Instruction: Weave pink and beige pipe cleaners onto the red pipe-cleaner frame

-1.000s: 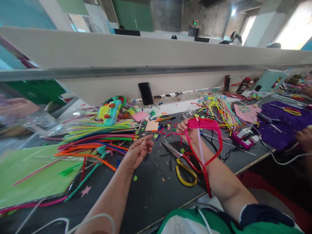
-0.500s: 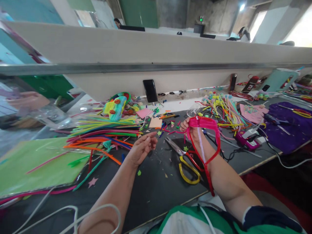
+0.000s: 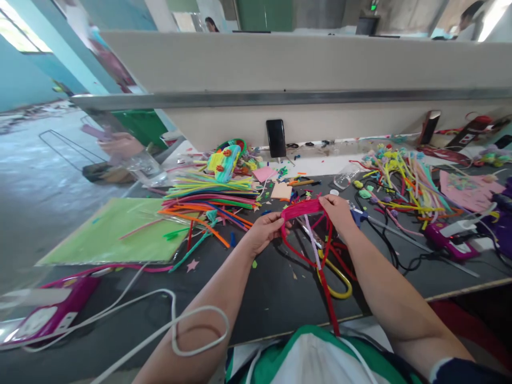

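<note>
My left hand (image 3: 266, 232) and my right hand (image 3: 340, 213) both pinch a fuzzy pink band (image 3: 301, 209), one at each end, with my fingers closed on it. The band runs side to side between my hands, just above the dark counter (image 3: 272, 304). Red fuzzy sticks (image 3: 330, 306) hang from it and point back at me. Yellow scissors (image 3: 347, 280) lie under them. A heap of bright sticks (image 3: 208, 205) is to the left, next to a green sheet (image 3: 108, 234). A phone (image 3: 276, 137) leans on the wall behind.
</note>
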The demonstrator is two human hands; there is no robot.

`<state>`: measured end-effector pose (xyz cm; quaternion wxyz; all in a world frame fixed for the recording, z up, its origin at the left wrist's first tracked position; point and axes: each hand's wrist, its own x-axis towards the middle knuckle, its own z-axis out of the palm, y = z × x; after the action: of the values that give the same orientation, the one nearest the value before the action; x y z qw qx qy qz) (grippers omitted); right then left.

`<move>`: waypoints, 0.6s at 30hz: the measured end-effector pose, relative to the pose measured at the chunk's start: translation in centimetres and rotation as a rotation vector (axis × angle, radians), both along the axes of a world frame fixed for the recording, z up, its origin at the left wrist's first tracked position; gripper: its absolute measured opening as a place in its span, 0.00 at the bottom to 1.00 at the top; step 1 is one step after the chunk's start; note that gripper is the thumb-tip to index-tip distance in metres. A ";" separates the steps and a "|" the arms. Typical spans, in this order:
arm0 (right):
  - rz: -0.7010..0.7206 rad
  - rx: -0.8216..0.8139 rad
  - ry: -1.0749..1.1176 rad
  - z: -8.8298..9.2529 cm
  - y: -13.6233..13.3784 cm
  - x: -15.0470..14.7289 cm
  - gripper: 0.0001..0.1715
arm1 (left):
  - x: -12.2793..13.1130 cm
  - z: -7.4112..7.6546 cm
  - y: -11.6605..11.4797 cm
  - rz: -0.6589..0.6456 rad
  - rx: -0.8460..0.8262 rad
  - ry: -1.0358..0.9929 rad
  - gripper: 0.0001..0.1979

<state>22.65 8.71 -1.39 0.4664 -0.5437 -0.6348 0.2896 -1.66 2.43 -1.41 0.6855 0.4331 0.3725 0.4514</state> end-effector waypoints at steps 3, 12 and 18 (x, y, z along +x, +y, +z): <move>0.019 0.004 0.003 0.2 -0.3 -0.1 0.20 | 0.1 -0.2 0.2 0.058 0.017 0.047 0.16; 0.162 -0.164 0.175 0.2 -0.4 0.1 0.22 | -0.2 -0.5 0.5 0.119 0.011 0.095 0.16; 0.242 -0.331 0.335 0.1 -0.1 0.3 0.17 | -0.2 -0.3 0.5 0.139 0.017 0.117 0.16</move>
<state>22.96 8.59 -1.26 0.4317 -0.4773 -0.5531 0.5290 -1.90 2.94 -1.69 0.6259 0.4376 0.4372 0.4750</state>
